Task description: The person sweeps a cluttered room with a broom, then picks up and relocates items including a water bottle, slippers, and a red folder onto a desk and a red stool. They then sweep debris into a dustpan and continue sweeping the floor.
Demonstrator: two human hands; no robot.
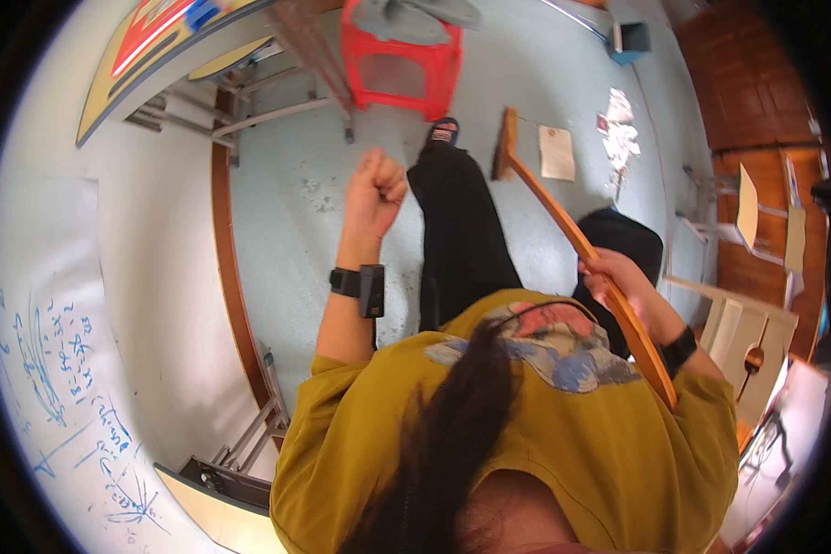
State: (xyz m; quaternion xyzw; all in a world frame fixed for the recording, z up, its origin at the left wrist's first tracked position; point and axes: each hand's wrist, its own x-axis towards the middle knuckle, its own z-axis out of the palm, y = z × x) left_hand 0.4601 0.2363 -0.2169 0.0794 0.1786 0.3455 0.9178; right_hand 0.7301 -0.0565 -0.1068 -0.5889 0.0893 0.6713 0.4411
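Note:
My right hand (pixel 622 289) grips the wooden handle (pixel 561 218) of a brush with a long flat handle. Its wooden head (pixel 507 142), edged with dark bristles, is over the floor beyond my knees; whether it touches the floor I cannot tell. A cream sheet of paper (pixel 557 152) lies just right of the brush head. Farther right are crumpled white scraps (pixel 621 138) on the blue-grey floor (pixel 318 242). My left hand (pixel 377 188) is curled into a fist, raised left of my outstretched leg, with nothing visible in it.
Ahead stands a red plastic stool (pixel 408 79) with grey clogs (pixel 398 21) on top. A long-handled dustpan (pixel 630 43) sits at the far right. Table legs (pixel 315 59) and a whiteboard wall (pixel 62 277) bound the left; wooden cabinets (pixel 741 76) and a chair (pixel 746 208) the right.

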